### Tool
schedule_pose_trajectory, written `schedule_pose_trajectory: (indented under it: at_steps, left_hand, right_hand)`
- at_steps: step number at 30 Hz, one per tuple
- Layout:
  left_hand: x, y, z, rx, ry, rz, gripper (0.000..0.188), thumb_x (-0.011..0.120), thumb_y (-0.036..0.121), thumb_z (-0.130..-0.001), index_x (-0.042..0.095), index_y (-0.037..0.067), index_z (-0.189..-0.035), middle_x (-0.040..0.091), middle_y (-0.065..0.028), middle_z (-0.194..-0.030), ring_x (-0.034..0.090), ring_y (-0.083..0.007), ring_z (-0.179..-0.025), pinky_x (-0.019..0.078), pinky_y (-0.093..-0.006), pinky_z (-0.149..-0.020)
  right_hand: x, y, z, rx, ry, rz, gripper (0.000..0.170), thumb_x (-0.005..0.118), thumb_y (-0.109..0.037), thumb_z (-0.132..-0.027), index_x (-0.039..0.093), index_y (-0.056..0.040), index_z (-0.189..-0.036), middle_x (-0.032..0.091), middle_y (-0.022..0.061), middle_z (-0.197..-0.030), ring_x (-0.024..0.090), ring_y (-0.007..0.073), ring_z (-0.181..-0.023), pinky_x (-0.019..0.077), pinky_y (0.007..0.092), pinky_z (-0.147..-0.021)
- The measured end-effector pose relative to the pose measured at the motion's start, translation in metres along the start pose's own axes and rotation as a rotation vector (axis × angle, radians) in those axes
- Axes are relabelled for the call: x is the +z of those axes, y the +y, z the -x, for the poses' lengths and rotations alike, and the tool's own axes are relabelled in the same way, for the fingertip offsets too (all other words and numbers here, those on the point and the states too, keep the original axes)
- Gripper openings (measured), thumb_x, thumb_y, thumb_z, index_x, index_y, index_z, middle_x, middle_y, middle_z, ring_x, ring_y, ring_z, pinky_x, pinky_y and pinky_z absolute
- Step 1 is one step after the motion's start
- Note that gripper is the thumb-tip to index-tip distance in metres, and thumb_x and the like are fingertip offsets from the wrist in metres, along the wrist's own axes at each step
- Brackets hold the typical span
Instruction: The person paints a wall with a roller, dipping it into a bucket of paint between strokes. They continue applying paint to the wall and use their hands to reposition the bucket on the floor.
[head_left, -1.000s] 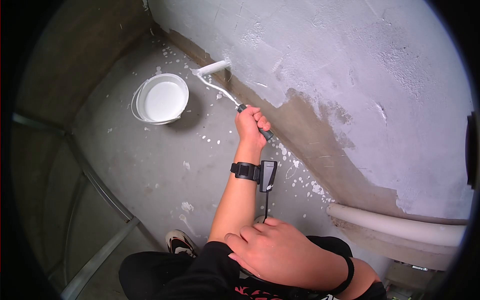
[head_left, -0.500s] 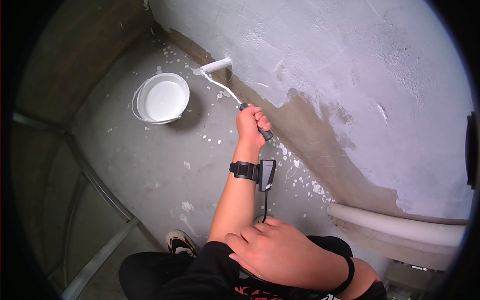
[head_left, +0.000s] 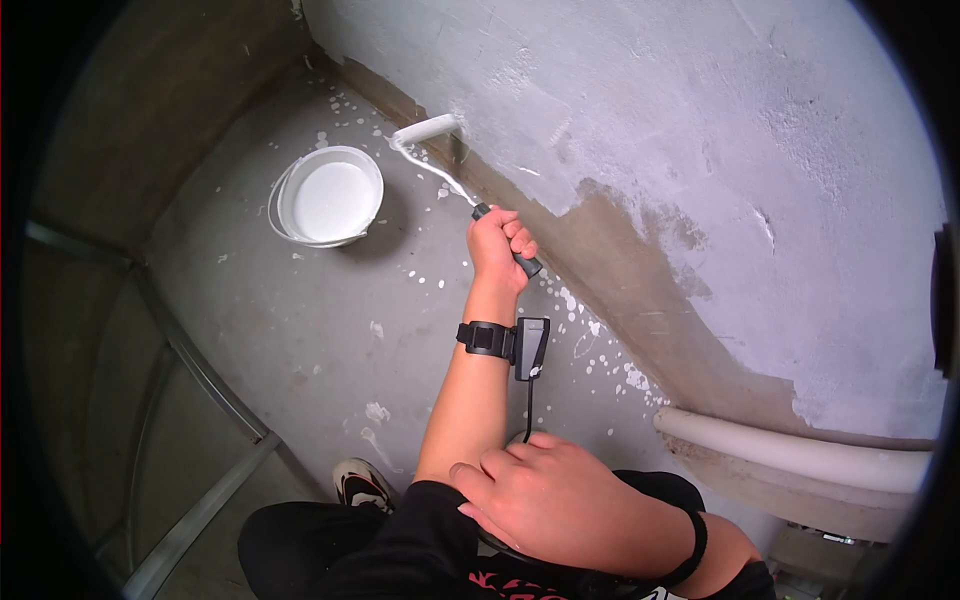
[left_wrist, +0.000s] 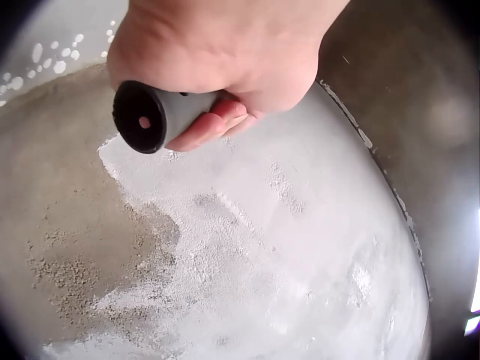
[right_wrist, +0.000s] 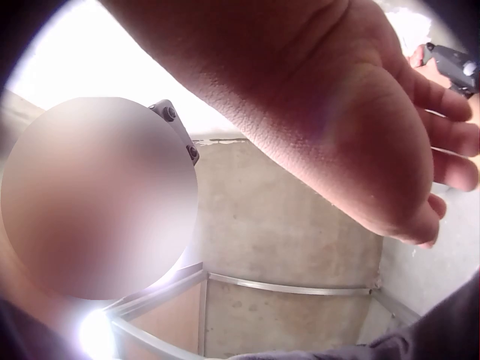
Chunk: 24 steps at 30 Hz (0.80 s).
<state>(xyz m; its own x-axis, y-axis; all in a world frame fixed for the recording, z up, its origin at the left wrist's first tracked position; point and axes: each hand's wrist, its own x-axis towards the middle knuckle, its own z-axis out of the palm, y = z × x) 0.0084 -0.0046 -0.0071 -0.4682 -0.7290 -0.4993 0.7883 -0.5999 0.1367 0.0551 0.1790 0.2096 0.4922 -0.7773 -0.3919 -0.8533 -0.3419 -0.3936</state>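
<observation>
My left hand (head_left: 497, 245) grips the dark handle (head_left: 528, 265) of a paint roller, fingers curled round it. From it a bent, paint-covered rod leads to the white roller sleeve (head_left: 428, 129), whose far end overlaps the foot of the painted wall (head_left: 690, 130). In the left wrist view the hollow handle end (left_wrist: 140, 118) sticks out below the palm. My right hand (head_left: 555, 500) lies across the left forearm near the elbow, holding nothing; the right wrist view shows its palm (right_wrist: 360, 142) with fingers loosely extended. Left of the roller stands a white bucket (head_left: 283, 215) of white paint.
White drips spot the grey floor (head_left: 330, 320). A bare brown strip (head_left: 640, 270) runs along the wall's lower part. At the lower right a pale pipe (head_left: 790, 445) juts along the wall; a metal frame (head_left: 205, 380) stands at the left. A shoe (head_left: 360, 485) shows below.
The roller sleeve shifted slightly right, then back left, together with the left hand. The right hand stays on the forearm. The head view has shifted a little.
</observation>
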Motion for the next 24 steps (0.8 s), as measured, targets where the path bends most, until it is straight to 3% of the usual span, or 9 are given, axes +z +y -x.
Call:
schedule_pose_trajectory:
  at_steps: [1, 4, 7, 11, 14, 16, 24]
  left_hand:
    - [0.001, 0.000, 0.001, 0.042, 0.021, 0.021, 0.017, 0.047, 0.005, -0.088, 0.037, 0.014, -0.077, 0.035, 0.0038, -0.057, 0.034, -0.0092, -0.043, 0.0293, -0.0263, -0.038]
    - [-0.008, 0.009, -0.009, -0.053, -0.097, -0.003, 0.018, 0.047, 0.005, -0.088, 0.037, 0.014, -0.077, 0.035, 0.0037, -0.057, 0.034, -0.0093, -0.043, 0.0293, -0.0264, -0.038]
    - [0.000, 0.014, -0.008, 0.038, -0.017, -0.023, 0.018, 0.047, 0.004, -0.088, 0.036, 0.014, -0.077, 0.035, 0.0036, -0.057, 0.033, -0.0094, -0.042, 0.0293, -0.0267, -0.038]
    - [0.002, 0.019, -0.004, -0.029, -0.057, -0.052, 0.018, 0.047, 0.004, -0.087, 0.036, 0.014, -0.077, 0.034, 0.0037, -0.057, 0.033, -0.0094, -0.042, 0.0289, -0.0269, -0.038]
    - [0.004, 0.013, -0.002, 0.043, -0.030, -0.063, 0.019, 0.047, 0.003, -0.087, 0.036, 0.014, -0.076, 0.033, 0.0042, -0.057, 0.032, -0.0092, -0.042, 0.0280, -0.0269, -0.039]
    - [0.005, 0.013, 0.002, -0.010, -0.013, -0.100, 0.020, 0.047, 0.002, -0.087, 0.035, 0.014, -0.075, 0.032, 0.0046, -0.057, 0.032, -0.0093, -0.043, 0.0274, -0.0268, -0.039]
    - [0.007, 0.006, 0.004, 0.075, 0.000, -0.076, 0.020, 0.047, 0.002, -0.086, 0.035, 0.014, -0.075, 0.033, 0.0043, -0.057, 0.033, -0.0095, -0.043, 0.0283, -0.0268, -0.039]
  right_hand:
    - [-0.001, -0.001, 0.000, 0.008, 0.003, -0.004, 0.015, 0.067, -0.015, -0.083, 0.059, -0.0054, -0.092, 0.060, 0.0054, -0.073, 0.065, 0.0186, -0.068, 0.0481, 0.0305, -0.067]
    - [-0.002, 0.000, -0.001, -0.006, 0.000, 0.005, 0.015, 0.066, -0.016, -0.084, 0.059, -0.0058, -0.092, 0.060, 0.0054, -0.074, 0.065, 0.0186, -0.067, 0.0479, 0.0307, -0.067]
    - [-0.001, -0.001, 0.000, -0.003, 0.029, -0.005, 0.014, 0.065, -0.017, -0.085, 0.060, -0.0060, -0.092, 0.060, 0.0054, -0.074, 0.065, 0.0187, -0.067, 0.0477, 0.0309, -0.066]
    - [-0.002, 0.000, 0.001, 0.013, 0.014, -0.012, 0.014, 0.065, -0.017, -0.086, 0.060, -0.0059, -0.093, 0.060, 0.0055, -0.075, 0.065, 0.0186, -0.068, 0.0475, 0.0309, -0.067]
    - [-0.001, 0.000, 0.000, 0.006, -0.004, 0.008, 0.014, 0.065, -0.017, -0.086, 0.060, -0.0057, -0.093, 0.060, 0.0053, -0.075, 0.065, 0.0184, -0.068, 0.0473, 0.0307, -0.066]
    - [0.002, 0.002, 0.002, -0.002, 0.005, 0.002, 0.022, 0.062, -0.029, -0.094, 0.059, -0.0087, -0.102, 0.057, 0.0043, -0.072, 0.063, 0.0211, -0.065, 0.0463, 0.0318, -0.065]
    - [0.002, 0.003, 0.004, 0.002, -0.015, 0.007, 0.023, 0.062, -0.029, -0.094, 0.059, -0.0083, -0.105, 0.058, 0.0044, -0.072, 0.063, 0.0213, -0.064, 0.0467, 0.0320, -0.065]
